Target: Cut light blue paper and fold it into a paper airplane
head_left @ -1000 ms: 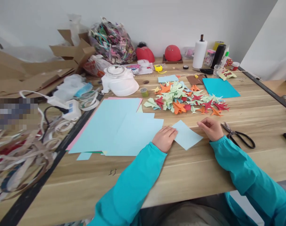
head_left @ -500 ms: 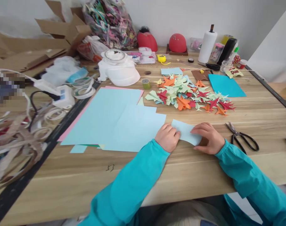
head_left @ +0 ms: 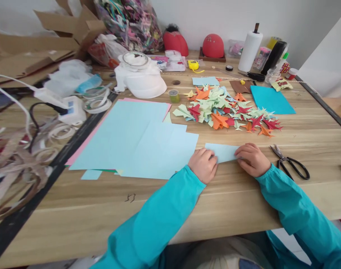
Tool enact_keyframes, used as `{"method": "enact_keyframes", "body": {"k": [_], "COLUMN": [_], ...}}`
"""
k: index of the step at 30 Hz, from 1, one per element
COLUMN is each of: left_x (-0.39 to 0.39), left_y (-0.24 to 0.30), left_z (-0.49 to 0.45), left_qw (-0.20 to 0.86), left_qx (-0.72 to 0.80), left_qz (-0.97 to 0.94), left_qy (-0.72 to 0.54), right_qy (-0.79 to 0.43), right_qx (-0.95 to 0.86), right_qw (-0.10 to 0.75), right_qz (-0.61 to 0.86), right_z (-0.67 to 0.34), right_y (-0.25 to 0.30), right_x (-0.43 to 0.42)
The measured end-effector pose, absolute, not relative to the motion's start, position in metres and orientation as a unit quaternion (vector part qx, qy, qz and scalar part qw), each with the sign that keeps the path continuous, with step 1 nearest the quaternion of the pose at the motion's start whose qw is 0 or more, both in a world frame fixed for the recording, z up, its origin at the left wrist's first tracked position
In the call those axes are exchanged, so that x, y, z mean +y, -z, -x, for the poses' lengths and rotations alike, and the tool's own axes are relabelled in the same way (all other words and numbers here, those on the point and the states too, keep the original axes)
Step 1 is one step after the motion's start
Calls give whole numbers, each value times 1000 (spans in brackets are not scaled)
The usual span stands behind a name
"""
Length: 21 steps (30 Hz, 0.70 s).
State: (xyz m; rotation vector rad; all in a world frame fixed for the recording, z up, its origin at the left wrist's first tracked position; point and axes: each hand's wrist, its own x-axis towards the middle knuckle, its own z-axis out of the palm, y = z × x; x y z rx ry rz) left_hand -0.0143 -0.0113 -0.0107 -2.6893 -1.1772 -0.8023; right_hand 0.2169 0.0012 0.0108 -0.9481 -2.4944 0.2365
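A small light-blue paper sheet (head_left: 222, 152), folded into a narrow strip, lies flat on the wooden table (head_left: 232, 201) in front of me. My left hand (head_left: 203, 164) presses down on its left end with curled fingers. My right hand (head_left: 250, 158) presses its right end, fingers bent over the edge. Both sleeves are teal. A stack of large light-blue sheets (head_left: 137, 142) lies just left of my left hand.
A pile of folded paper figures (head_left: 223, 110) in green, orange and red lies behind the sheet. Black scissors (head_left: 291, 164) lie right of my right hand. A teal sheet (head_left: 271, 99), paper towel roll (head_left: 249, 46), white container (head_left: 139, 78) and tape rolls (head_left: 94, 104) stand farther off.
The square sheet has been folded over into a narrower strip. My right hand came from beside it onto its right end; my left hand stayed on the left end.
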Motion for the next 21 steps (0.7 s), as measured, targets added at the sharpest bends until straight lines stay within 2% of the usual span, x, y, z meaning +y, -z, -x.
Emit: {"method": "enact_keyframes", "body": {"k": [7,21], "left_x": [-11,-15], "left_y": [22,22], "left_z": [16,11], "left_qw": [-81,-94], "left_qx": [-512,-561], "left_qz": [776,735], "left_qy": [361,369], "right_qy": [-128,-120], "right_qx": [-845,-723], "right_qw": [274,374], "right_qz": [440,569], "right_z": [-216,-206], "right_y": [-2,14], "right_x": [3,-5]}}
